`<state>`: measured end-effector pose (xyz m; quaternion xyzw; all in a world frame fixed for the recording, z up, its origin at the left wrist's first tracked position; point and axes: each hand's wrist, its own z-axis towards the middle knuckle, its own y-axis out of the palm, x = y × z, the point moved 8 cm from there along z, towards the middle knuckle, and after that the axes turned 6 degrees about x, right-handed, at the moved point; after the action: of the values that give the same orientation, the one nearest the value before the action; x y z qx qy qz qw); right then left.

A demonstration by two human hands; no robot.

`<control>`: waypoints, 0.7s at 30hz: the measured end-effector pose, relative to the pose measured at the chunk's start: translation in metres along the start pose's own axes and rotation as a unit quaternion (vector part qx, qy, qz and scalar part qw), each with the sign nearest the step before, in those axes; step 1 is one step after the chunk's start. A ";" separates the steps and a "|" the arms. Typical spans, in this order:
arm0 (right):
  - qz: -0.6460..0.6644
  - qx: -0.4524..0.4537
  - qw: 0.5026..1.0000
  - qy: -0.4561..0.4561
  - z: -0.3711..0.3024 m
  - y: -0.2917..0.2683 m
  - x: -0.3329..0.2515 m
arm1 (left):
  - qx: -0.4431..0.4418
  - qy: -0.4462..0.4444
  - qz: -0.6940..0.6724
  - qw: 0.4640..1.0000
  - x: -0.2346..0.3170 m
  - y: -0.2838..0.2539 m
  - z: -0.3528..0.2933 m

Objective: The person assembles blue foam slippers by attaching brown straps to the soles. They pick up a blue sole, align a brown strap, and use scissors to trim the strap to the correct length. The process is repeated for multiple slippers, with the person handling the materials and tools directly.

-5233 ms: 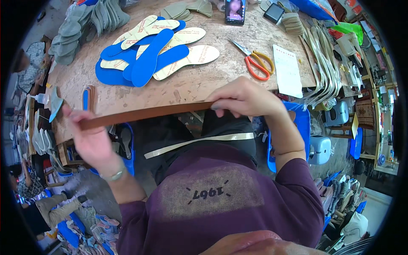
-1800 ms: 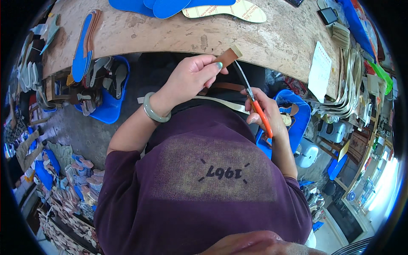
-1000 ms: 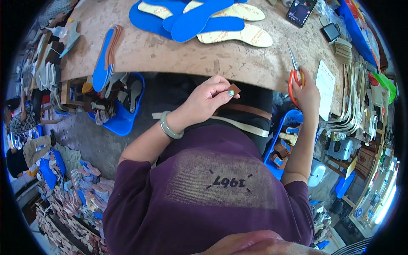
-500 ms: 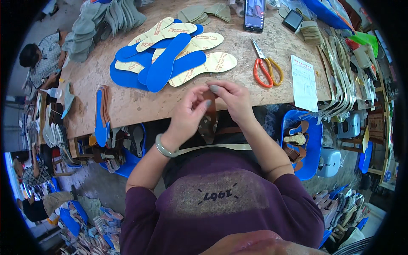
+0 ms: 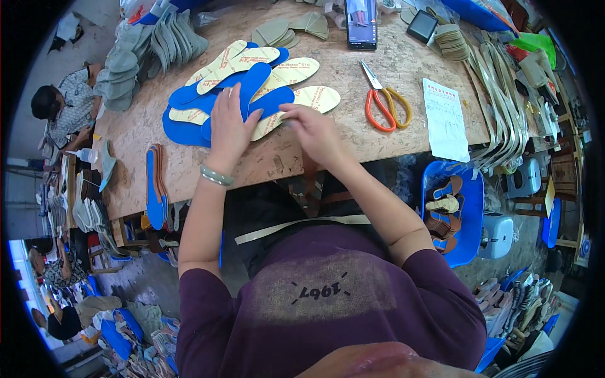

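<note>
A loose pile of shoe insoles [image 5: 319, 98], some blue side up and some cream side up with red print, spreads over the near part of the workbench. My left hand [image 5: 230, 123] lies on the blue insole [image 5: 254, 79], its fingers stretched out and flat. Beside the lowest cream insole, my right hand [image 5: 315, 132] has its fingers curled together and slightly blurred; what they may pinch is too small to make out. A brown strip [image 5: 310, 179] shows below the bench edge, beneath my right hand; whether the two are joined cannot be seen.
Scissors [image 5: 386, 108] with red and yellow handles lie right of the pile, beside a written paper sheet [image 5: 444, 120]. A phone [image 5: 362, 25] stands behind. A narrow insole stack [image 5: 154, 186] sits at the left edge. A blue bin [image 5: 467, 236] holds brown sandal parts below right.
My hands have parted from the brown strip at the bench edge. The left has moved forward and left onto the insoles; the right has moved slightly left, to the pile's near edge.
</note>
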<state>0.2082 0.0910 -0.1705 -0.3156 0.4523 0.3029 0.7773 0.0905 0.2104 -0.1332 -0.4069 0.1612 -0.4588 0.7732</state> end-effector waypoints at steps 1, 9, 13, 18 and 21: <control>-0.097 -0.019 0.988 -0.120 -0.002 0.006 -0.014 | -0.025 0.003 0.047 0.999 -0.005 0.010 0.002; -0.207 -0.065 0.958 -0.186 -0.016 0.031 -0.001 | -0.039 -0.101 -0.128 0.986 -0.021 0.013 0.003; -0.219 -0.078 0.954 -0.190 -0.017 0.033 0.002 | 0.013 -0.049 -0.111 0.993 -0.005 -0.003 0.010; -0.221 -0.081 0.954 -0.188 -0.018 0.031 -0.001 | 0.020 -0.011 -0.114 0.993 0.008 -0.022 0.010; -0.221 -0.084 0.954 -0.186 -0.016 0.029 -0.009 | -0.006 -0.030 -0.123 0.992 -0.001 -0.018 0.010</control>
<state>0.1741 0.0954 -0.1751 -0.4099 0.1910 0.2137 0.8659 0.0861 0.2117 -0.1133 -0.4423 0.0896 -0.5370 0.7127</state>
